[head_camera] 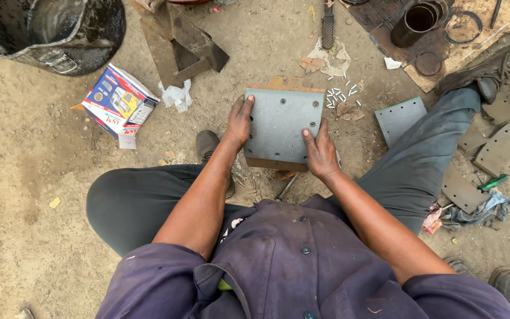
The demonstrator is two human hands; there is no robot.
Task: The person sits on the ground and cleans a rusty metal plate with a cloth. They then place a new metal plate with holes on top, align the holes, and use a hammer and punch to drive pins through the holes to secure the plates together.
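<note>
Inventory, taken left to right across the dirt ground (25, 195); clock directions are from the grey plate at centre.

1. Black bucket (51, 32), one, at 10 o'clock, far corner.
2. Printed carton (119, 101), one, at 9 o'clock, lying tilted, with a crumpled white wrapper (176, 94) just beside it.
3. Rusty angled metal bracket (181, 47), one, at 11 o'clock.
4. My left hand (239, 121): fingers curled over the plate's left edge, thumb on its face, closed on it.
5. Grey curved lining plate (281, 125), one in hand, dotted with holes, held flat between both hands over the ground ahead of my knees. It seems to sit on a brownish backing that shows at its top and bottom edges. Its long axis runs roughly 12 to 6, tilted slightly. Both hands touch it; neither is nearer.
6. My right hand (321, 152): clamped on the lower right corner, thumb on top, fingers under.
7. Small pale rivets (340, 94), a scattered cluster at 1 o'clock; too small to count surely.
8. Dark file-like tool (327, 25), one, at 12 o'clock.
9. Spare grey plates: one at 3 o'clock (399, 118), at least three more beyond my right leg (500, 147).
10. Dark metal cylinder (415, 23), one, at 2 o'clock, with rings near it.
11. Green-handled tool (493, 182), one, at 4 o'clock, beside a rag (473, 212).
</note>
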